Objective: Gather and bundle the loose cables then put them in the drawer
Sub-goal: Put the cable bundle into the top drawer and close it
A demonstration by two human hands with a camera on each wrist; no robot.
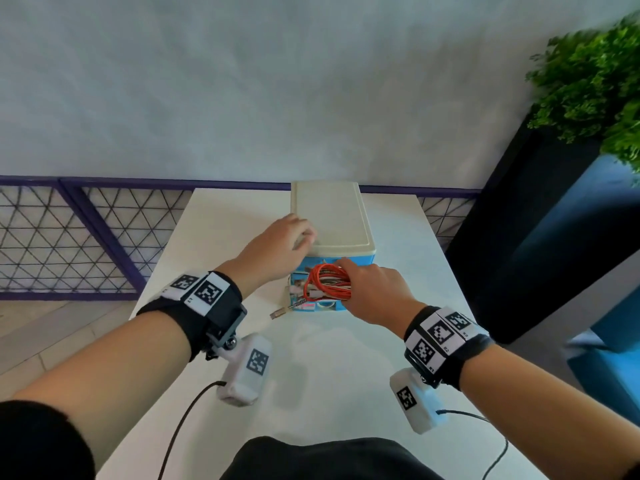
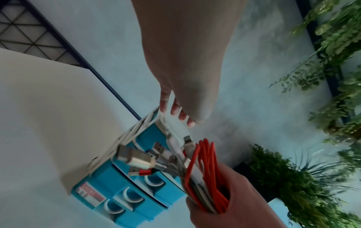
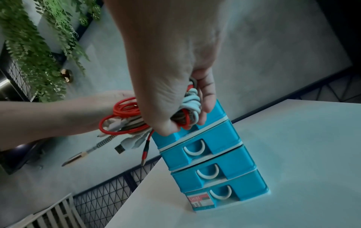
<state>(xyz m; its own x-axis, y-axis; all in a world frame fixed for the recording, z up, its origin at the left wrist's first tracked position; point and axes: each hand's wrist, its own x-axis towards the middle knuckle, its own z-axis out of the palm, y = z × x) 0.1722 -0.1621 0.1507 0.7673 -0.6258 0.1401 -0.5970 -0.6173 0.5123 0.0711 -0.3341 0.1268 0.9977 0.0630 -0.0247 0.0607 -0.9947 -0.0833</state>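
Observation:
A small drawer unit [image 1: 332, 216] with a cream top and blue drawers [image 3: 210, 154] stands at the far middle of the white table [image 1: 346, 368]. My right hand [image 1: 367, 289] grips a coiled bundle of cables [image 1: 323, 284], orange, white and grey braided, held against the unit's upper front. Several plugs [image 2: 136, 160] dangle from the bundle's left side. My left hand [image 1: 291, 240] rests on the unit's top at its left front corner, fingertips [image 2: 175, 109] touching the cream edge. The three lower drawers look closed; the bundle and my right hand hide the top drawer's front.
A purple-framed mesh railing [image 1: 69, 237] runs behind the table before a pale wall. A dark planter [image 1: 540, 237] with green foliage [image 1: 595, 81] stands close on the right. Black leads from the wrist cameras [image 1: 180, 427] trail over the table's near edge.

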